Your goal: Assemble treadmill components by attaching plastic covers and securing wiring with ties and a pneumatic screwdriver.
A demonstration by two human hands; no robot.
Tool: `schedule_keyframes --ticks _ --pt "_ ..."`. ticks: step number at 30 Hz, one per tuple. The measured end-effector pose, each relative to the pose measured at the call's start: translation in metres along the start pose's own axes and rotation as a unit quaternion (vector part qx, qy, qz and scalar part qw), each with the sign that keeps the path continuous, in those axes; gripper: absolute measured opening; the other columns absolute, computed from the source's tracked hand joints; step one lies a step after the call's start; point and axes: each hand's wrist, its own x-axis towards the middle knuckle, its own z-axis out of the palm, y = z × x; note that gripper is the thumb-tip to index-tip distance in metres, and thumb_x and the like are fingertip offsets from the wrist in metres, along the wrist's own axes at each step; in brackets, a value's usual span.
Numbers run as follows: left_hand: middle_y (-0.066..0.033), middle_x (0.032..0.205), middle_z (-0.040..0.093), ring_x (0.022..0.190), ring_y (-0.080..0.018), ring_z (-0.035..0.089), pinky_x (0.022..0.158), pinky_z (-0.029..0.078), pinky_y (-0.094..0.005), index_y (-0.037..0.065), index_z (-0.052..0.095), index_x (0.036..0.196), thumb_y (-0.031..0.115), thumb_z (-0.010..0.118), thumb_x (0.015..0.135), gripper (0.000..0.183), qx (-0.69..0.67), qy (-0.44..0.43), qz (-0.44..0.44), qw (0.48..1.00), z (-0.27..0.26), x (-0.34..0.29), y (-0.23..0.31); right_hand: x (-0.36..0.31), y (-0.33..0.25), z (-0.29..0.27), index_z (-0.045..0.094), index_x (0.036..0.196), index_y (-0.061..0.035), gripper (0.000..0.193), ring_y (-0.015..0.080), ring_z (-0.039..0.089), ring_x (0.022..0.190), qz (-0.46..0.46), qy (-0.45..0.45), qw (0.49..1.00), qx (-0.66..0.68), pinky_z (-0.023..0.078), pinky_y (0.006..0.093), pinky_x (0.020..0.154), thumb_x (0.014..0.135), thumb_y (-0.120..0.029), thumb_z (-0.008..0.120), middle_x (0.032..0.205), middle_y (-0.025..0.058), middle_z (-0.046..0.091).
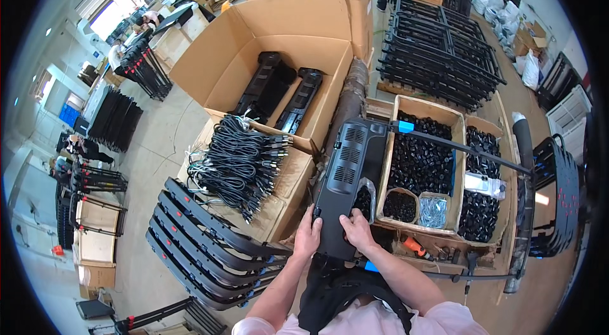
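Note:
A long black plastic housing with vent slots (346,173) lies before me, joined to a black tube frame (460,144) that reaches out to the right. Blue wrap (404,126) covers the tube close to the housing. My left hand (308,233) grips the housing's left edge near its lower end. On the opposite edge, my right hand (357,231) is closed with its thumb on top; its fingertips are hidden. Just above the right hand sits a clear bag of small black parts (365,198).
Left stand a bundle of black cables (240,160) on a carton, an open cardboard box (298,40) holding black housings, and stacked curved black panels (196,243). To the right are bins of black knobs (422,160), a bag of screws (433,211) and an orange-handled tool (415,247). Metal frames (438,49) are piled beyond.

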Motion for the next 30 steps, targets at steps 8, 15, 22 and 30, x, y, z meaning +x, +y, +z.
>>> schedule_keyframes --ticks 8,15,22,30 --pt "-0.0251 0.147 0.056 0.139 -0.037 0.053 0.117 0.04 -0.0407 -0.006 0.044 0.152 0.016 0.057 0.105 0.053 0.069 0.056 0.045 0.995 0.003 0.01 -0.002 -0.021 -0.007 -0.087 0.06 0.133 0.0002 0.041 0.0183 0.069 0.082 -0.012 0.04 0.999 0.002 0.056 0.0348 0.074 0.101 -0.026 0.065 0.096 0.0077 0.073" --pt "-0.0156 0.105 0.072 0.103 -0.0355 0.069 0.092 0.055 -0.0432 0.005 0.073 0.107 0.019 0.065 0.099 0.018 0.101 -0.272 0.195 0.937 0.088 0.032 0.139 -0.16 -0.032 -0.234 0.071 0.108 0.0014 0.024 0.0087 0.063 0.071 0.126 0.133 0.977 0.11 0.051 0.0247 0.065 0.103 -0.021 0.063 0.085 0.0049 0.073" --pt "-0.0184 0.131 0.063 0.12 -0.037 0.066 0.096 0.056 -0.0468 0.013 0.068 0.121 0.017 0.066 0.093 0.028 0.452 -0.597 0.348 0.564 0.228 0.028 0.027 -0.27 0.013 -0.209 0.073 0.109 0.0001 0.024 0.0098 0.065 0.072 0.198 0.022 0.961 0.194 0.052 0.0254 0.065 0.102 -0.022 0.064 0.085 0.0039 0.073" --pt "-0.0243 0.139 0.053 0.124 -0.0425 0.061 0.094 0.056 -0.05 0.019 0.055 0.133 0.014 0.049 0.099 0.035 0.467 -0.637 0.421 0.446 0.243 0.049 -0.021 -0.233 0.146 -0.159 0.072 0.104 -0.0005 0.025 0.0113 0.065 0.068 0.313 0.181 0.884 0.296 0.051 0.027 0.061 0.098 -0.024 0.065 0.084 0.0052 0.073"
